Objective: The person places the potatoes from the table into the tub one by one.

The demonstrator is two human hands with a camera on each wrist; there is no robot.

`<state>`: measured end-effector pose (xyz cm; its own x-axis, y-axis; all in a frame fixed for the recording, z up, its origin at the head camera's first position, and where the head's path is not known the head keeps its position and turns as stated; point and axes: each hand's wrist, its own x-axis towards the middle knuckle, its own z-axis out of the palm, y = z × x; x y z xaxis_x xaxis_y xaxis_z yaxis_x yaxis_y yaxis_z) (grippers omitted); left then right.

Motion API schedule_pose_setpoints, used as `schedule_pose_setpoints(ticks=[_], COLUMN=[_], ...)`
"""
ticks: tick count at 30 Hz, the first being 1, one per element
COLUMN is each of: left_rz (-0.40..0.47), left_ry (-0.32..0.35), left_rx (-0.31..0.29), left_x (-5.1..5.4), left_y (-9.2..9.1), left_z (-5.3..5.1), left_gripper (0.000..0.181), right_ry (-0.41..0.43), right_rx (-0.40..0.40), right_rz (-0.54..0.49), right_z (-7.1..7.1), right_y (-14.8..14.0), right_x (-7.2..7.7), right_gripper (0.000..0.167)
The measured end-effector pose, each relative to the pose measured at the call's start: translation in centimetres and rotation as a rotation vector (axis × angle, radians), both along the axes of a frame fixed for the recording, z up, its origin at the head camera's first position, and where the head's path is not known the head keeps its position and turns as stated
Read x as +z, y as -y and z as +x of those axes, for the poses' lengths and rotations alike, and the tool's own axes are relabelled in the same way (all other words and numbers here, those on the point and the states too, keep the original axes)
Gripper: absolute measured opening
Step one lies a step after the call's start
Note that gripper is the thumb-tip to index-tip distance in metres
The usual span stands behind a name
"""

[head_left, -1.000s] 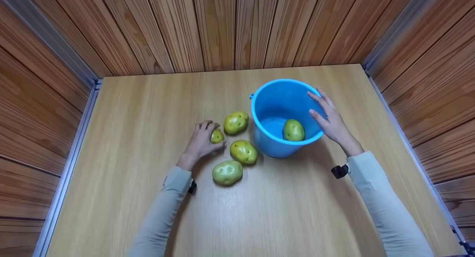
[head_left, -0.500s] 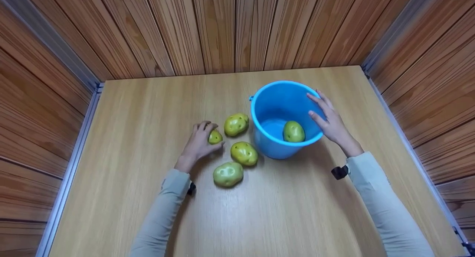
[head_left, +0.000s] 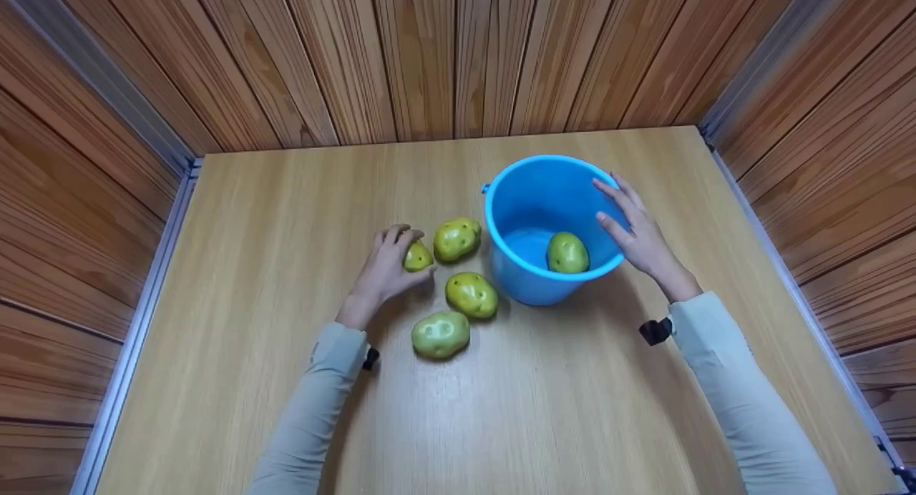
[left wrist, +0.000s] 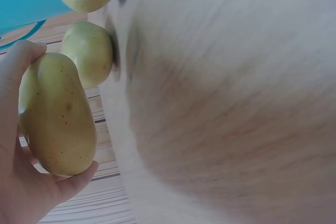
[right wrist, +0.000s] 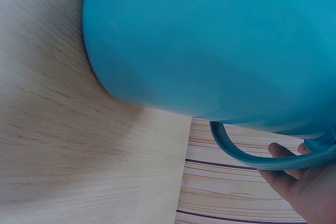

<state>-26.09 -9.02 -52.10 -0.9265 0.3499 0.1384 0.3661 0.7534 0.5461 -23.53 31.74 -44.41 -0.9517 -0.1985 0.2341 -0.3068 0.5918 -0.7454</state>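
Note:
The left hand (head_left: 387, 270) grips a yellow-green potato (head_left: 417, 256) between its thumb and fingers; in the left wrist view this potato (left wrist: 59, 115) appears held off the tabletop. Just right of it lie two more potatoes (head_left: 456, 239) (head_left: 471, 295), and a paler one (head_left: 441, 334) is nearer the front. A blue bucket (head_left: 533, 289) stands to their right with one potato (head_left: 567, 252) inside. At the bucket's right rim the right hand (head_left: 640, 236) rests with fingers spread, some over the opening. In the right wrist view, fingers (right wrist: 281, 179) touch the bucket's handle (right wrist: 247, 157).
The wooden tabletop (head_left: 286, 216) has wood-panelled walls (head_left: 422, 59) at the back and both sides, with grey metal strips (head_left: 136, 302) along the side edges. A small knob (head_left: 486, 188) sticks out at the bucket's left rim.
The left hand with its potato has shifted slightly, first left and then back a little to the right. The right hand has kept its place at the bucket rim.

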Motion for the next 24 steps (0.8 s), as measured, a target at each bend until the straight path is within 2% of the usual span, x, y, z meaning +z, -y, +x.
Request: schedule_pose_setpoints(ticks=[11, 24], left_rz=[0.001, 0.019], left_ry=[-0.025, -0.012], left_rx=[-0.010, -0.020], left_x=[0.9, 1.9], left_y=[-0.2, -0.6], left_z=[0.0, 0.3], left_gripper=[0.062, 0.063], right_ry=[-0.005, -0.008], right_rx=[-0.002, 0.003], right_rz=[-0.005, 0.000], right_z=[0.0, 0.0], right_y=[-0.1, -0.1], right_x=[0.0, 0.0], right_gripper=[0.052, 0.052])
